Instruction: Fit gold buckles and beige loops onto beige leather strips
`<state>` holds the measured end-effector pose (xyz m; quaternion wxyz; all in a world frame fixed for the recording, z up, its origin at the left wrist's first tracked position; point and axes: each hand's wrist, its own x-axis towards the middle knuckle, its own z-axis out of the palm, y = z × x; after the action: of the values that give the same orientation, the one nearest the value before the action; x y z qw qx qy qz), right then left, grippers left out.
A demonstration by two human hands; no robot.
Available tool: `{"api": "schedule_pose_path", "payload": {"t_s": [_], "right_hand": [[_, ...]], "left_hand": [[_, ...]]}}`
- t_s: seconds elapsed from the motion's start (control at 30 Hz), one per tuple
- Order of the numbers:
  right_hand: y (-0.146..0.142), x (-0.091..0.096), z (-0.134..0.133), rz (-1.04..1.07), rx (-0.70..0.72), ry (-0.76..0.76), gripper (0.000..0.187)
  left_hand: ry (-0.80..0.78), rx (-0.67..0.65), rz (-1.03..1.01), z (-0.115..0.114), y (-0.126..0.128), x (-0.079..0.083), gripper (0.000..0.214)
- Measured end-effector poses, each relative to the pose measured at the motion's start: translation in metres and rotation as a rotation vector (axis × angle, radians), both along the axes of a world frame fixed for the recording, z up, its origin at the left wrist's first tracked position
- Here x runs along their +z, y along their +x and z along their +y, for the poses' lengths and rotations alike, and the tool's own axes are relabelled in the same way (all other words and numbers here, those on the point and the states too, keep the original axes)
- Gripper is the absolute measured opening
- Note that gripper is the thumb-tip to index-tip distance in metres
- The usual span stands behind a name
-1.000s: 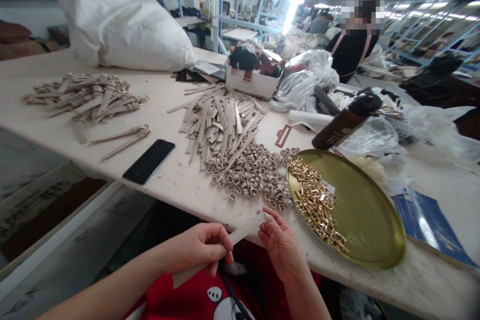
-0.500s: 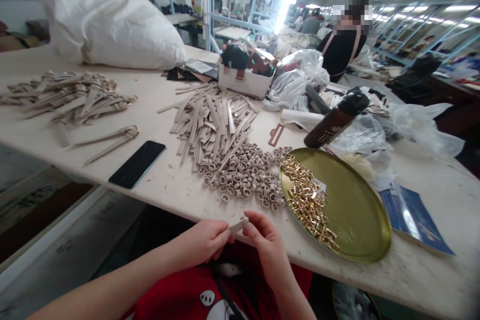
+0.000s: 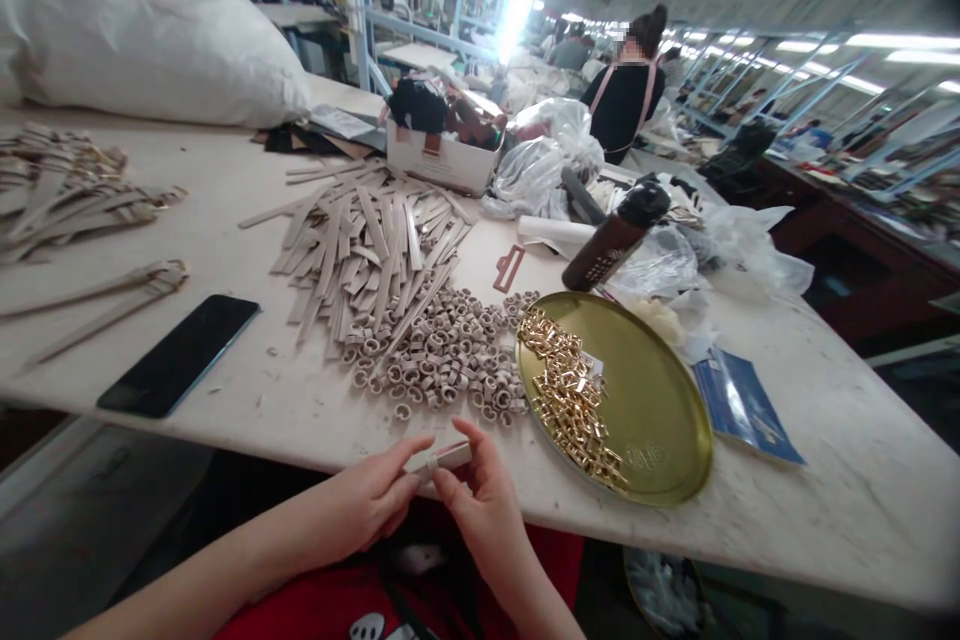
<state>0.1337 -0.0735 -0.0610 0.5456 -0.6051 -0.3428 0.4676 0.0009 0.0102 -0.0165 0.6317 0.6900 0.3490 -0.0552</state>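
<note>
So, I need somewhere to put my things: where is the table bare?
A wide patch lies right of the tray, between the booklet and the near edge of the table. A smaller one lies between the sack, phone and strips. Mid-table is crowded: strips, rings and tray close together, bottle and bags behind.

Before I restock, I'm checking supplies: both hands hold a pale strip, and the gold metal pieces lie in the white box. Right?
The place is wrong: the gold metal pieces lie on the round tray, as the head view shows. The left hand and right hand do hold the pale strip.
</note>
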Motion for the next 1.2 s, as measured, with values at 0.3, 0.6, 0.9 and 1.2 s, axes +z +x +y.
{"api": "schedule_pose_path", "payload": {"t_s": [0.3, 0.6, 0.9, 1.2], "right_hand": [[0.108, 0.023, 0.024, -1.028, -0.132, -0.131, 0.019], [0.173, 0.022, 0.063, -1.364, 0.08, -0.395, 0.008], [0.171, 0.018, 0.057, -1.212, 0.081, -0.218, 0.007], [0.113, 0.028, 0.034, -0.087, -0.057, 0.018, 0.04]], "left_hand": [[0.018, 0.219, -0.155, 0.006, 0.001, -0.005, 0.034], [-0.076, 0.217, -0.226, -0.013, 0.002, -0.009, 0.034], [0.006, 0.173, -0.16, -0.021, -0.006, -0.009, 0.034], [-0.018, 0.296, -0.201, -0.014, 0.003, -0.007, 0.035]]}}
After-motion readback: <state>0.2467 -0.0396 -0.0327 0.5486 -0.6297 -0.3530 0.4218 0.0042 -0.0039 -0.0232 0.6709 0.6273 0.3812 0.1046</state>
